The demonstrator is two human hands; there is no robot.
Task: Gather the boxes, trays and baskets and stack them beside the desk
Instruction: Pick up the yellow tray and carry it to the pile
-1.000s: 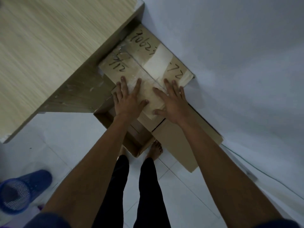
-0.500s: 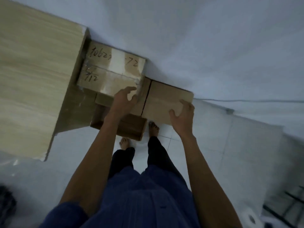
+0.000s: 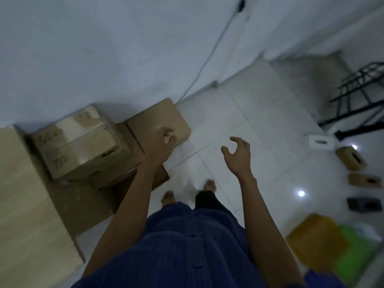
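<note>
**A:** White tile floor [image 3: 245, 113], dim room. What changed? Both hands were flat on the taped box [image 3: 79, 142] a second ago; now they've lifted off.

**B:** Yep. Left hand [image 3: 160, 146] and right hand [image 3: 239, 156] both have a loose, empty grip. Box sits stacked on other cartons beside the desk [image 3: 25, 204], so that one looks done. Small boxes [image 3: 351, 157] wait well apart, on the right.

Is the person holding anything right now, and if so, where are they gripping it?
Nothing is held. The right hand hangs open over the floor; the left hand, fingers loosely curled, hovers over the cardboard box, gripping nothing.
</note>
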